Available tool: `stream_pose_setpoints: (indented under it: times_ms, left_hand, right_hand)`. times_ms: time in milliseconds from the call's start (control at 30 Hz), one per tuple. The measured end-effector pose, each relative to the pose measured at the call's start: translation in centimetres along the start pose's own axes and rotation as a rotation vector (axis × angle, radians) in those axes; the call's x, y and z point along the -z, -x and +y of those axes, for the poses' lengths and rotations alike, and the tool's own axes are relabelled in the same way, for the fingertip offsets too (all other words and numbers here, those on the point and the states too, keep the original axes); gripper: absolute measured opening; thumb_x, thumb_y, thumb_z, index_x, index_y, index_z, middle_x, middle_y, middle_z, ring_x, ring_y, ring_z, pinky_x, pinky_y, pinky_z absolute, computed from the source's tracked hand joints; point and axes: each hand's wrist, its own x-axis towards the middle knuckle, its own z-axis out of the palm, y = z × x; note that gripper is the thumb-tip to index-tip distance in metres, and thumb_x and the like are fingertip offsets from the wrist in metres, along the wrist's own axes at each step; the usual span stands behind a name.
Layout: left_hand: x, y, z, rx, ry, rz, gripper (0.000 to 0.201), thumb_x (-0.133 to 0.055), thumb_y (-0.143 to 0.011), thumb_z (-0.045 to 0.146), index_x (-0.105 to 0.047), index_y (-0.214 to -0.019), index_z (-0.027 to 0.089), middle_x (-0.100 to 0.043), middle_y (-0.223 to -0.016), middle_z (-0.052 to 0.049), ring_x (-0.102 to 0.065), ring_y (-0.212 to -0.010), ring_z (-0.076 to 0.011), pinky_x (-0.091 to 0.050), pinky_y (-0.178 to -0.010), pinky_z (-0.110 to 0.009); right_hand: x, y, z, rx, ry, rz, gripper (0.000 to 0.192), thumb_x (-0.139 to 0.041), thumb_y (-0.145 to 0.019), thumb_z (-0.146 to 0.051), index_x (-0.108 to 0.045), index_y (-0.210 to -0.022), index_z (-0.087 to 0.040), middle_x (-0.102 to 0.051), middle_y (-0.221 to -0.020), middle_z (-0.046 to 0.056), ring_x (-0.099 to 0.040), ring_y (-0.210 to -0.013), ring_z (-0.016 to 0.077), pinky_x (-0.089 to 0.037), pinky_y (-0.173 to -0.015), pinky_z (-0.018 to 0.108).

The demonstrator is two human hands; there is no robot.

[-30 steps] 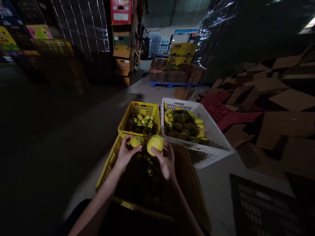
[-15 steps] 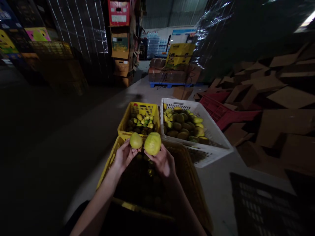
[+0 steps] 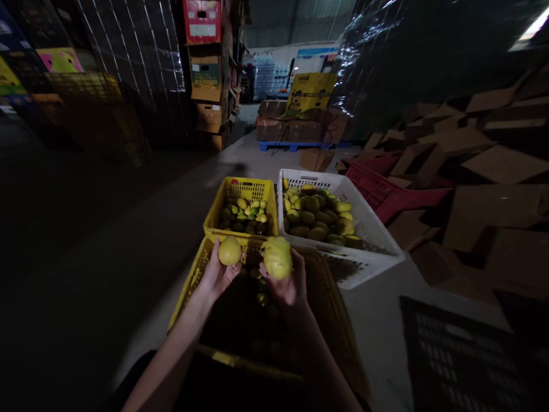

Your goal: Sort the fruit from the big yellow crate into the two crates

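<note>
Above the near yellow crate point(image 3: 341, 309), my left hand point(image 3: 218, 276) is closed round a smooth yellow lemon point(image 3: 230, 250). A larger, lumpy yellow lemon point(image 3: 278, 258) rests in my right hand point(image 3: 291, 285), whose fingers curl round it from below and the side. The two lemons are apart, at about the same height. Inside the near crate it is dark; only a few fruits point(image 3: 263, 299) catch light below my hands. Smaller yellow and green fruits point(image 3: 251, 209) lie in the far yellow crate point(image 3: 210, 220). Several yellow-green fruits point(image 3: 319, 217) fill part of the white crate point(image 3: 373, 263).
A red crate point(image 3: 386, 186) and a heap of flattened cardboard boxes point(image 3: 493, 212) lie to the right. Stacked cartons point(image 3: 210, 80) stand behind on the left. Further back, a blue pallet point(image 3: 295, 145) bears boxes. A shadow with crate-like slots falls on the floor at lower right.
My hands have moved apart: the left one slightly left, the right one to the right and a little down. Both lemons have turned in the fingers.
</note>
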Motion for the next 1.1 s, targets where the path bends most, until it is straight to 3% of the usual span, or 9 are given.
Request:
stream_pose_setpoints:
  times_ms: [167, 367, 467, 533, 600, 733, 867, 967, 1100]
  left_hand:
    - [0.4, -0.3, -0.2, 0.015, -0.084, 0.068, 0.035, -0.038, -0.096, 0.040, -0.059, -0.089, 0.013, -0.065, -0.069, -0.005, -0.054, -0.043, -0.0095, -0.045, -0.036, -0.019]
    - [0.3, 0.0, 0.0, 0.017, -0.038, 0.072, 0.032, -0.045, -0.093, 0.040, -0.058, -0.090, 0.011, -0.064, -0.069, -0.004, -0.051, -0.039, -0.0063, -0.043, -0.035, -0.016]
    - [0.3, 0.1, 0.0, -0.001, -0.045, 0.078, 0.026, -0.056, -0.086, 0.037, -0.058, -0.087, 0.012, -0.059, -0.061, 0.000, -0.041, -0.034, -0.0021, -0.035, -0.030, -0.012]
    - [0.5, 0.1, 0.0, 0.018, -0.074, 0.039, 0.031, -0.052, -0.087, 0.042, -0.057, -0.082, 0.012, -0.058, -0.058, 0.000, -0.038, -0.032, -0.0023, -0.030, -0.028, -0.012]
    - [0.6, 0.0, -0.1, 0.027, -0.088, 0.019, 0.034, -0.043, -0.090, 0.043, -0.055, -0.080, 0.013, -0.060, -0.058, -0.003, -0.043, -0.033, -0.0049, -0.034, -0.029, -0.014]
    - [0.5, -0.2, -0.1, 0.049, -0.084, 0.107, 0.032, -0.032, -0.096, 0.033, -0.056, -0.094, 0.012, -0.067, -0.067, -0.007, -0.058, -0.040, -0.0100, -0.047, -0.036, -0.016]
    - [0.2, -0.2, 0.1, 0.072, -0.044, 0.183, 0.036, -0.034, -0.097, 0.038, -0.058, -0.104, 0.012, -0.070, -0.072, -0.006, -0.065, -0.048, -0.0120, -0.052, -0.042, -0.017]
    - [0.4, -0.5, 0.1, 0.031, -0.033, 0.151, 0.032, -0.042, -0.095, 0.037, -0.061, -0.101, 0.012, -0.071, -0.076, -0.006, -0.067, -0.056, -0.0121, -0.056, -0.053, -0.018]
    - [2.0, -0.4, -0.6, 0.026, -0.408, 0.100, 0.018, -0.065, -0.080, 0.026, -0.068, -0.093, 0.015, -0.072, -0.079, -0.003, -0.066, -0.062, -0.0114, -0.053, -0.055, -0.017]
  right_hand:
    - [0.4, -0.3, -0.7, -0.036, 0.016, 0.024, 0.026, -0.052, -0.080, -0.037, -0.068, -0.085, -0.017, -0.074, -0.079, 0.007, -0.069, -0.070, 0.0209, -0.058, -0.065, 0.035]
    - [0.3, -0.4, -0.7, -0.061, 0.050, 0.030, 0.030, -0.049, -0.083, -0.040, -0.067, -0.090, -0.017, -0.074, -0.075, 0.007, -0.068, -0.062, 0.0202, -0.057, -0.057, 0.033]
    - [0.7, -0.5, -0.6, -0.023, 0.020, 0.027, 0.027, -0.056, -0.081, -0.043, -0.066, -0.090, -0.019, -0.072, -0.072, 0.003, -0.068, -0.062, 0.0196, -0.053, -0.048, 0.028]
    - [1.1, -0.6, -0.6, -0.055, 0.010, -0.012, 0.029, -0.055, -0.080, -0.045, -0.065, -0.088, -0.018, -0.072, -0.070, 0.005, -0.069, -0.065, 0.0213, -0.051, -0.044, 0.027]
    - [1.4, -0.8, -0.6, -0.098, 0.019, -0.054, 0.033, -0.052, -0.082, -0.046, -0.066, -0.087, -0.016, -0.071, -0.071, 0.009, -0.069, -0.068, 0.0231, -0.052, -0.046, 0.029]
    - [1.5, -1.0, -0.3, -0.098, 0.091, -0.043, 0.030, -0.049, -0.086, -0.041, -0.066, -0.091, -0.017, -0.073, -0.075, 0.009, -0.070, -0.072, 0.0232, -0.057, -0.056, 0.033]
    - [1.2, -1.1, 0.0, -0.086, 0.114, -0.012, 0.028, -0.049, -0.088, -0.042, -0.065, -0.094, -0.020, -0.074, -0.083, 0.008, -0.071, -0.082, 0.0245, -0.059, -0.065, 0.038]
    - [1.3, -0.9, 0.0, -0.072, 0.111, -0.040, 0.037, -0.053, -0.084, -0.051, -0.065, -0.099, -0.019, -0.074, -0.090, 0.010, -0.070, -0.088, 0.0266, -0.059, -0.067, 0.041]
    - [2.2, -0.5, -0.5, -0.009, 0.128, -0.047, 0.037, -0.061, -0.078, -0.049, -0.063, -0.104, -0.023, -0.074, -0.090, 0.008, -0.070, -0.088, 0.0255, -0.059, -0.066, 0.039]
